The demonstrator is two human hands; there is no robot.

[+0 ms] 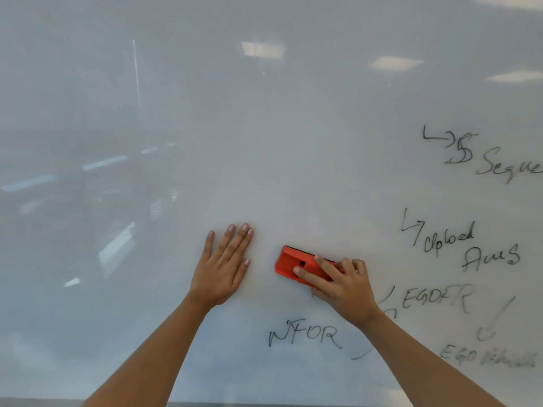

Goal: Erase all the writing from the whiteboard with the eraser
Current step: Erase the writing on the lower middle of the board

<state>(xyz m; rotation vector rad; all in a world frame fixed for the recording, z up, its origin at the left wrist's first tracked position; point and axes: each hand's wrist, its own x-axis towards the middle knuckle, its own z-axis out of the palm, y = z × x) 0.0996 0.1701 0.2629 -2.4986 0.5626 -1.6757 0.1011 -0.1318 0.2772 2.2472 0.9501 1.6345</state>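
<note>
Right hand (342, 284) grips orange eraser (296, 264), lower centre, against whiteboard (264, 127) | long axis tilts down toward right | left hand (224, 264) flat, fingers spread, just left | remaining writing (304, 336) lies below and right, nearer the right hand.

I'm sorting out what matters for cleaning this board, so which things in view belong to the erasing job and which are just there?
Belongs to the job: whiteboard; red eraser, gripped by the right hand; left hand, flat on the board; unerased words such as NFOR and EGOFR.
Just there: ceiling light reflections on the board.
</note>
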